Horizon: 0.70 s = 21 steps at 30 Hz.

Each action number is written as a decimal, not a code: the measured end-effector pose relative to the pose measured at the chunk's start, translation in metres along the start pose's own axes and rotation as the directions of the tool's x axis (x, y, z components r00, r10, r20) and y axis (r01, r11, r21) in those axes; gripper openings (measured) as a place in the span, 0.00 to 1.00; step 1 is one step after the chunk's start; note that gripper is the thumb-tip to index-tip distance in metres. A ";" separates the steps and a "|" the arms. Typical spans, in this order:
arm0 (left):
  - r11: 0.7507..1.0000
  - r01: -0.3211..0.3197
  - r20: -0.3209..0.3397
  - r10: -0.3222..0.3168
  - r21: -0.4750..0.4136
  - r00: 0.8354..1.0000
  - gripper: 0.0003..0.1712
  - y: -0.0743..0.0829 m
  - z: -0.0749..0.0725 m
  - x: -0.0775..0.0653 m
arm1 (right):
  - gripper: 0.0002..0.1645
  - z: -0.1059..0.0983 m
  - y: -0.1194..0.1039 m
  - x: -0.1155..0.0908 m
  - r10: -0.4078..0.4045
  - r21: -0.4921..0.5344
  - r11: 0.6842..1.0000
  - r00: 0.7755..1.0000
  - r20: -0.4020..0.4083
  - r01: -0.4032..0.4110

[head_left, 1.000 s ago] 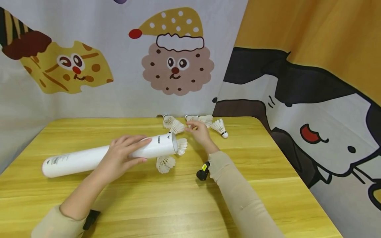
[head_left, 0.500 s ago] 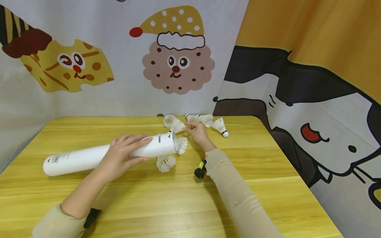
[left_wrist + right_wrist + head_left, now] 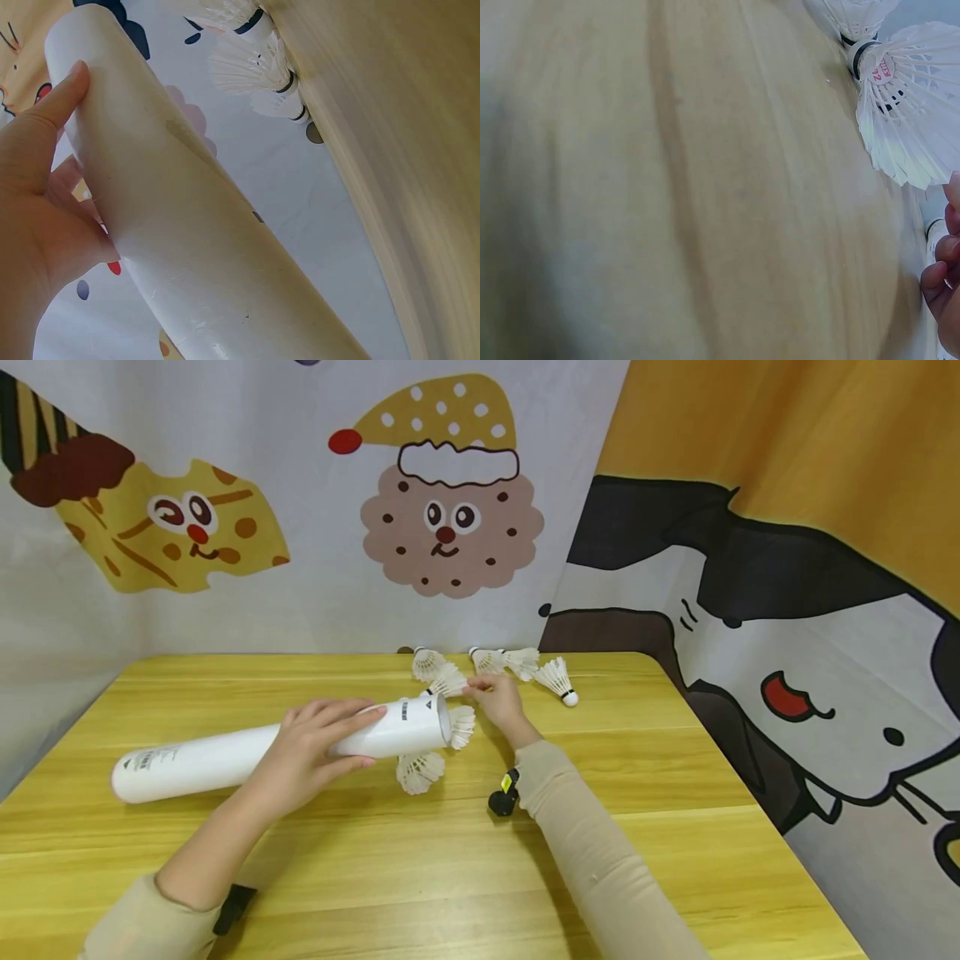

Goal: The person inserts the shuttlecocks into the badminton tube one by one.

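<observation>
Plainly wood-grained and yellowish, the table [image 3: 360, 877] runs back to a curtain [image 3: 300, 618] printed with cartoon figures — a cheese, a cookie in a dotted nightcap — and turning orange, black and white at the right. Over the table's left half slants a white tube [image 3: 202, 760]; its inside does not show, so I cannot tell what it holds. The left hand [image 3: 318, 747] has its fingers wrapped over the tube, thumb on the near side. One shuttlecock [image 3: 462, 727] shows just past the tube's right end, another shuttlecock [image 3: 420, 772] pokes out along its near side, and four more shuttlecocks [image 3: 557, 679] lie by the far edge. The right hand [image 3: 498, 702], fingertips together, pinches the feather rim of a seventh shuttlecock [image 3: 448, 679], its base toward the tube
</observation>
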<state>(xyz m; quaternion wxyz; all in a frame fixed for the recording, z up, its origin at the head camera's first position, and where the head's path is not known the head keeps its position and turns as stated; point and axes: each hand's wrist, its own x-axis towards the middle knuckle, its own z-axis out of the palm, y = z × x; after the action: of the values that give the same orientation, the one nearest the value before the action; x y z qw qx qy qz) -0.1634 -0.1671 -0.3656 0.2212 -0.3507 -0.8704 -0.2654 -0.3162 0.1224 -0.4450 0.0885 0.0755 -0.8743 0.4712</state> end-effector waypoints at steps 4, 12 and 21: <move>1.000 -0.004 -0.001 0.004 0.000 1.000 0.41 0.001 0.000 0.000 | 0.09 -0.001 0.003 -0.001 -0.001 0.031 1.000 1.000 -0.027 0.002; 1.000 -0.010 0.001 0.010 -0.003 1.000 0.41 0.001 0.000 0.000 | 0.08 -0.006 -0.001 -0.004 -0.068 0.075 0.994 0.991 -0.115 0.077; 1.000 -0.004 0.005 0.004 -0.003 1.000 0.42 0.001 0.001 0.000 | 0.07 -0.018 -0.012 -0.008 -0.087 0.161 0.979 0.974 -0.208 0.122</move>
<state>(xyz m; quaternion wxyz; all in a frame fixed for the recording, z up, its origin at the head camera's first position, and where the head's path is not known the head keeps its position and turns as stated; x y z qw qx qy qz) -0.1628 -0.1664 -0.3660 0.2190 -0.3532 -0.8700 -0.2653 -0.3040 0.1313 -0.4275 0.1937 0.0812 -0.8115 0.5453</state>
